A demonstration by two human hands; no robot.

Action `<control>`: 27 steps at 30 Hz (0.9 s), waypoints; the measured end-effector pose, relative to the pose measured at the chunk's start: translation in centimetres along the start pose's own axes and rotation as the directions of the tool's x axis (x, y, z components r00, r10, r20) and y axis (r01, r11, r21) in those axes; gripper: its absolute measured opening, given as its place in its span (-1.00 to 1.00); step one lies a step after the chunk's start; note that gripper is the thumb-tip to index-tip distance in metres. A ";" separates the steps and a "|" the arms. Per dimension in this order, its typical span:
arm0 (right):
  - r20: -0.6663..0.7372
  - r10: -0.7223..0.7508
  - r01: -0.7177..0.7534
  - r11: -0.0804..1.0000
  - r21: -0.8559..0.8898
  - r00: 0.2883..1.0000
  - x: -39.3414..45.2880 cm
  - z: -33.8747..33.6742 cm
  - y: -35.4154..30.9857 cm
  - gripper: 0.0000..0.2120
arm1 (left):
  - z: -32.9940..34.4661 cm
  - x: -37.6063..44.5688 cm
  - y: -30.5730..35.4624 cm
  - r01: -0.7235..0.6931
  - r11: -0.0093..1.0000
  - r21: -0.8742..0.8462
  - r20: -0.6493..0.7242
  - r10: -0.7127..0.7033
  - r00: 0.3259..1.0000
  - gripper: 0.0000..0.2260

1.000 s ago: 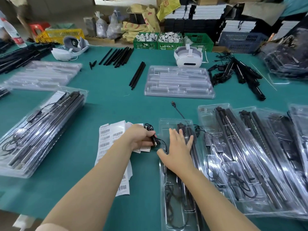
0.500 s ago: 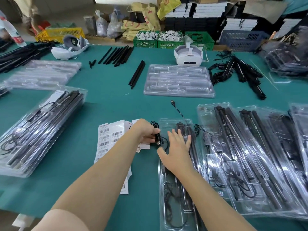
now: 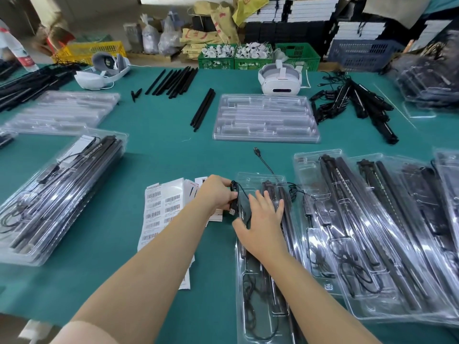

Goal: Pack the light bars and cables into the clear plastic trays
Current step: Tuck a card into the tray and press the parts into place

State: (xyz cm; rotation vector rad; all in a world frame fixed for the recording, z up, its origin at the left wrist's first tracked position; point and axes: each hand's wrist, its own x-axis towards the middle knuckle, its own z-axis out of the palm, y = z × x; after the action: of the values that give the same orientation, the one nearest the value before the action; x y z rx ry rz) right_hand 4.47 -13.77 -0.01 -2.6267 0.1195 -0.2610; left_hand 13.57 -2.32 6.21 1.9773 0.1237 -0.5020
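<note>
The tray (image 3: pixel 250 304) is clear plastic and lies on the green table (image 3: pixel 173 150) in front of the person, its long side running away from them. Black bars (image 3: pixel 285 219) lie inside it along the same direction. The right hand (image 3: pixel 263 219) presses flat on the tray, fingers straight and a little apart. The left hand (image 3: pixel 216 194), just beside the tray's left edge, pinches a black cable (image 3: pixel 234 194) with curled fingers. The cable runs further away, its plug (image 3: pixel 257 151) pointing to the far side.
</note>
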 end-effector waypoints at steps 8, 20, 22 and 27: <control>0.010 -0.003 0.003 1.000 -0.013 1.000 -0.1 -0.1 -0.1 -0.32 | 0.1 0.6 -1.0 -0.002 0.998 0.061 -0.073 0.007 0.997 -0.67; 0.001 -0.006 0.006 1.000 0.009 1.000 -0.1 -0.3 -0.1 -0.34 | 2.1 0.9 -1.6 -0.034 0.997 0.074 -0.118 0.042 0.992 -0.79; -0.009 -0.007 0.007 1.000 0.012 1.000 -0.1 -0.3 -0.2 -0.35 | 2.1 0.9 -1.7 -0.042 0.993 0.107 -0.138 0.056 0.989 -0.79; -0.014 -0.005 0.006 1.000 0.022 1.000 -0.1 -0.3 -0.2 -0.35 | 1.6 0.1 -1.2 -0.081 0.987 0.139 -0.099 0.096 0.991 -0.79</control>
State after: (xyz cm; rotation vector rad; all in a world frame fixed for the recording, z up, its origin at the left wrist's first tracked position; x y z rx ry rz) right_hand 4.29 -13.71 0.30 -2.6040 0.1134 -0.2812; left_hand 12.78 -3.22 4.56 2.1315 0.0687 -0.3563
